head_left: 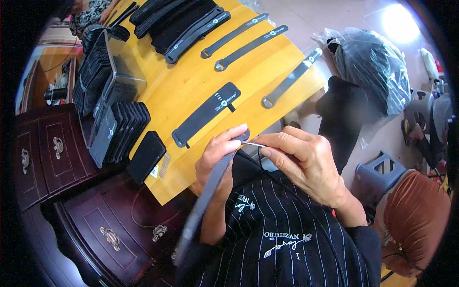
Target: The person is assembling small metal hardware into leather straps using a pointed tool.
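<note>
A narrow dark grey strap (205,203) is pinched in my left hand (215,162), its upper end by the thumb and its long tail hanging down toward my lap. My right hand (311,165) grips a thin metal-tipped tool (251,143), whose tip meets the strap's upper end beside my left thumb. Fingers hide the tool's handle, so its exact kind is unclear. Just beyond my left hand, a wide black strap (203,117) with a printed label lies flat on the yellow wooden table (177,91). A narrow strap with a metal ring (289,81) lies at the table's right corner.
Two more ringed straps (251,48) and a black strap pile (191,31) lie farther back. At left stand a clear plastic bin (126,79) and stacked black straps (126,129). Dark drawers (112,232) adjoin the table. Another person's hand (106,15) shows far left; a grey stool (380,172) stands right.
</note>
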Motion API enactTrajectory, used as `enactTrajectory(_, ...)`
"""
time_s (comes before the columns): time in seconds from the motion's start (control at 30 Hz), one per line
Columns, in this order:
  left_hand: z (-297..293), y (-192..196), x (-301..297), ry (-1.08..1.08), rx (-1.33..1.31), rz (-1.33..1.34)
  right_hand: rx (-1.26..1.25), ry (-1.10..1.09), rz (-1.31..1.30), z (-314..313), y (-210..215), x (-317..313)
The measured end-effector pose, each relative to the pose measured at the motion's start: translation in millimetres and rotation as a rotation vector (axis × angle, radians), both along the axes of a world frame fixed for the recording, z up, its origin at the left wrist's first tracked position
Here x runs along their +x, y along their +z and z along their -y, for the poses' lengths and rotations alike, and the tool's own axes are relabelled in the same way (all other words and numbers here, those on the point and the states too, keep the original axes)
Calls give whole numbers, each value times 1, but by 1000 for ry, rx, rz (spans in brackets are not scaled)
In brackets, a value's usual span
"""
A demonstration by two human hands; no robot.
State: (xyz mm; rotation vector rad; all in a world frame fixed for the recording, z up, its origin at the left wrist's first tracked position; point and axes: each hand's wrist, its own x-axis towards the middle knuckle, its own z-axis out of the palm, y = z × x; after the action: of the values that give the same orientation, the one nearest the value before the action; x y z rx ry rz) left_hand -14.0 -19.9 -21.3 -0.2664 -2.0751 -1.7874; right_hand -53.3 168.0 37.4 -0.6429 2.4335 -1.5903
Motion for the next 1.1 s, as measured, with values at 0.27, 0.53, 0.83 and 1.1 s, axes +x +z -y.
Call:
enactTrajectory(0.27, 15, 7, 2, 174, -476, -295, 52, -19, -90, 9, -3, 3)
enactTrajectory(0.53, 38, 40, 2, 1, -835, -517, -599, 195, 944, 11, -10, 7)
enactTrajectory(0.83, 48, 48, -12, -101, -979, -596, 123, -117, -260, 32, -8, 10)
enactTrajectory(1.1, 41, 47, -20, -135, -880, -521, -61, -87, -100, 28, -22, 4)
